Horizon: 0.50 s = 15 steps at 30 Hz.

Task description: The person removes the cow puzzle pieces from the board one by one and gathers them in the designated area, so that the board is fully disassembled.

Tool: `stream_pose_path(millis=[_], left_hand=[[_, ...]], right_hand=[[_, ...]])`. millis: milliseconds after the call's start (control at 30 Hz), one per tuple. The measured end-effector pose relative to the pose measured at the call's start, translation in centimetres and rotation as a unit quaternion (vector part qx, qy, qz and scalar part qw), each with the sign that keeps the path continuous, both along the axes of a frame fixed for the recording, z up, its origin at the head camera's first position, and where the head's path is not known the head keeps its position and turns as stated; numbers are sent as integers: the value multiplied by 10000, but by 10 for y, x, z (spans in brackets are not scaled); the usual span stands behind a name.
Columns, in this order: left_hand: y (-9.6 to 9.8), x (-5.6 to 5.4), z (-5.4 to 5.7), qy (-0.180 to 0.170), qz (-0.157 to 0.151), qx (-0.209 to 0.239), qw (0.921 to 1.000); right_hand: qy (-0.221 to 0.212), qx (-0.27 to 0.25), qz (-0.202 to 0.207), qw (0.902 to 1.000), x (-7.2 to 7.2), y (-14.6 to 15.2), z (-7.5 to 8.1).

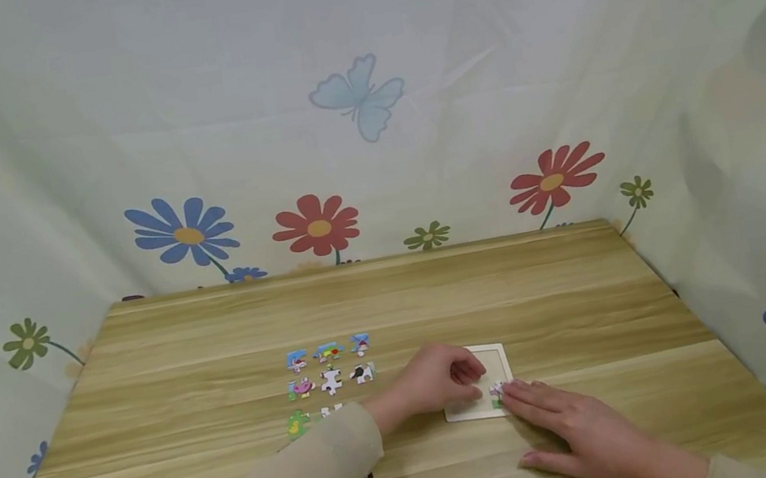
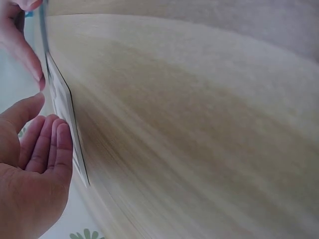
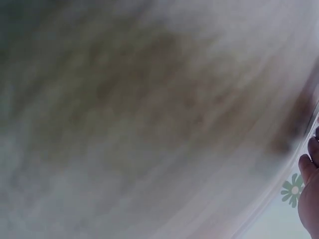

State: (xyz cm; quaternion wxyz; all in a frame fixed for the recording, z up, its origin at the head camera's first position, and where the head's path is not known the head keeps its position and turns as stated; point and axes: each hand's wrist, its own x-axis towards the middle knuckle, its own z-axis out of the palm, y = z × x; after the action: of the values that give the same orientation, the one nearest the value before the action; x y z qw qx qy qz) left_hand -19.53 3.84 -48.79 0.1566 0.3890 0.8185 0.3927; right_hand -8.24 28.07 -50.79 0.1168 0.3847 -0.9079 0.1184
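Note:
A pale square puzzle tray (image 1: 464, 415) lies on the table, with one jigsaw puzzle piece (image 1: 497, 401) in its lower right corner. My right hand (image 1: 585, 429) lies palm down at that corner, its extended fingertips right at the piece. Over the tray's left side is my left hand (image 1: 440, 377), its fingers loosely bent and nothing visible between thumb and fingers. In the left wrist view, the left hand (image 2: 37, 164) shows its fingers side by side near the edge of the tray (image 2: 75, 134). The right wrist view is mostly blurred, with part of the right hand (image 3: 310, 194) at its edge.
Left of the tray, several loose puzzle pieces (image 1: 332, 381) lie in rows on the wooden table (image 1: 558, 286). My left sleeve (image 1: 315, 470) partly covers the nearest row. A flower-printed cloth (image 1: 220, 131) stands behind the table and along both sides.

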Motion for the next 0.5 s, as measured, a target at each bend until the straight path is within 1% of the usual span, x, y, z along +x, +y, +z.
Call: stream_pose_path(millis=[133,233,400,500], left_hand=[[0,0,2,49,10,-38,10000],[1,1,3,81,-1,-59,9999],[2,2,5,134,-8,-92,9999],[4,2,6,171,-7,-111,9998]], right_hand=[[53,24,-117,9999,-4,3,1],[28,57,-300,9995,-10,7,4],[-494,231,-739,9958,-21,11,10],[-708,299,-876,9932,-27,12,11]])
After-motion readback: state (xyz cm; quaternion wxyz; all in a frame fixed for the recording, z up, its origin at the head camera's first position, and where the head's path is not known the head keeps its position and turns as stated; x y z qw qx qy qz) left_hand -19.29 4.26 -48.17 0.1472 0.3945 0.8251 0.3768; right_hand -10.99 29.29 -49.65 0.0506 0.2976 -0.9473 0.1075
